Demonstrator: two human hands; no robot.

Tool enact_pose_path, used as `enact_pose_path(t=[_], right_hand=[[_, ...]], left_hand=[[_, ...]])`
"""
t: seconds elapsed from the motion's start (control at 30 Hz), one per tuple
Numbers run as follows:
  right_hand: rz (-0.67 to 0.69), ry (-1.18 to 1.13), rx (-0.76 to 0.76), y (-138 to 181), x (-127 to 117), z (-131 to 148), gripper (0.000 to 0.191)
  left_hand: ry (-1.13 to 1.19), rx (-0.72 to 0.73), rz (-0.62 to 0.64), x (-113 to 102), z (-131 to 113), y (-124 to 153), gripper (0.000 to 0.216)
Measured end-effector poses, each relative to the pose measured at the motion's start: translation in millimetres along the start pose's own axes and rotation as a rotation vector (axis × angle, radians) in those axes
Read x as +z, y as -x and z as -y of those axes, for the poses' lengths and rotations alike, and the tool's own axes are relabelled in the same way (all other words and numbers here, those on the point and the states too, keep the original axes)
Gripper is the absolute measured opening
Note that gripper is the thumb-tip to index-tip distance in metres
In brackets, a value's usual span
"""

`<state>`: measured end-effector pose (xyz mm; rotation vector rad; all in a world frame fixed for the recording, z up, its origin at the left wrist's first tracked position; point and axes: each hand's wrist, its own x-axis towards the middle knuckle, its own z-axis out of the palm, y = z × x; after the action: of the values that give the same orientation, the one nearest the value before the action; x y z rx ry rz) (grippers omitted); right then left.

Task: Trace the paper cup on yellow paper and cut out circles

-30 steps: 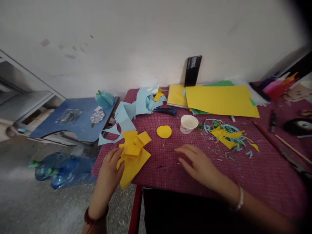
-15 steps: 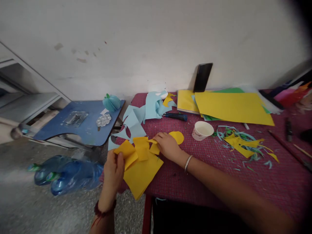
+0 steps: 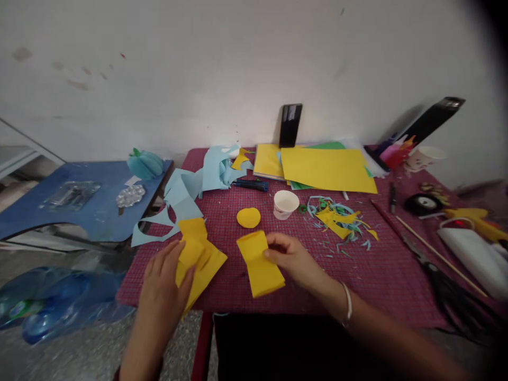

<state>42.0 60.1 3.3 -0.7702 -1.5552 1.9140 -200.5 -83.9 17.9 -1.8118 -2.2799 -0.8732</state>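
My right hand [image 3: 293, 259] pinches a folded yellow paper piece [image 3: 260, 267], narrow in the middle, between thumb and fingers above the table. Over the yellow paper sheets [image 3: 206, 267] at the table's left front lies my left hand [image 3: 164, 280], its thumb apart from the fingers and touching the paper. A smaller folded yellow piece [image 3: 193, 230] rests on those sheets, partly behind the left fingers. Beyond the right hand's piece lies a yellow paper circle [image 3: 248, 217]. A white paper cup [image 3: 286, 205] stands to the right of the circle.
Light blue paper scraps [image 3: 184, 190] and a blue-black cutter [image 3: 251, 184] lie behind. Coloured sheets [image 3: 329, 169] and an upright phone [image 3: 291, 125] are at the wall. Paper shreds [image 3: 337, 219], scissors [image 3: 432, 272] and a glue gun [image 3: 476, 222] lie right.
My right hand has drawn the folded yellow piece rightward, away from the sheets. My left hand has let go of its folded piece and spread over the paper. The view has turned right.
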Motion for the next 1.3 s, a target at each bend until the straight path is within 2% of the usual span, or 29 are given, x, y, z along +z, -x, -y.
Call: enact_pose_path(t=[0.07, 0.17, 0.23, 0.33, 0.5, 0.6, 0.7, 0.83, 0.97, 1.1, 1.2, 1.3], right_hand=[[0.016, -0.175, 0.141, 24.4, -7.9, -3.6, 0.019], [0.012, -0.337, 0.287, 49.3, -16.7, -11.7, 0.025], [-0.008, -0.385, 0.331, 57.2, -20.7, -16.3, 0.027], [-0.063, -0.413, 0.314, 60.7, -25.9, -20.2, 0.027], [-0.157, -0.29, 0.202, 61.6, -34.5, -18.7, 0.019], [-0.159, -0.165, 0.113, 63.1, -37.6, -14.7, 0.016], [-0.132, -0.144, 0.057, 64.8, -39.0, -12.0, 0.017], [-0.118, -0.278, 0.069, 66.7, -41.3, -15.2, 0.024], [-0.083, -0.377, 0.135, 68.0, -42.7, -21.1, 0.025], [-0.047, -0.37, 0.209, 66.7, -40.0, -18.8, 0.025], [-0.017, -0.392, 0.222, 63.9, -37.5, -16.0, 0.025], [-0.027, -0.424, 0.218, 61.6, -36.5, -17.1, 0.024]], left_hand=[[0.138, -0.045, 0.059, 7.7, -38.2, 19.0, 0.053], [0.449, -0.158, 0.302, 33.0, -97.5, 37.8, 0.071], [0.665, -0.283, 0.404, 51.5, -127.1, 40.3, 0.062], [0.91, -0.474, 0.396, 68.8, -150.1, 36.6, 0.037], [1.334, -0.668, 0.411, 75.3, -147.7, 34.1, 0.032], [1.51, -0.804, 0.344, 80.9, -143.7, 33.1, 0.023], [1.498, -0.914, 0.288, 87.3, -149.8, 28.8, 0.024], [1.446, -0.993, 0.221, 90.5, -161.0, 22.6, 0.027], [1.349, -0.907, 0.127, 91.6, -157.8, 25.2, 0.023], [1.032, -0.664, -0.016, 94.5, -148.4, 30.6, 0.016], [0.96, -0.57, 0.014, 95.4, -145.6, 30.7, 0.012], [1.001, -0.581, 0.095, 94.9, -145.6, 28.1, 0.011]])
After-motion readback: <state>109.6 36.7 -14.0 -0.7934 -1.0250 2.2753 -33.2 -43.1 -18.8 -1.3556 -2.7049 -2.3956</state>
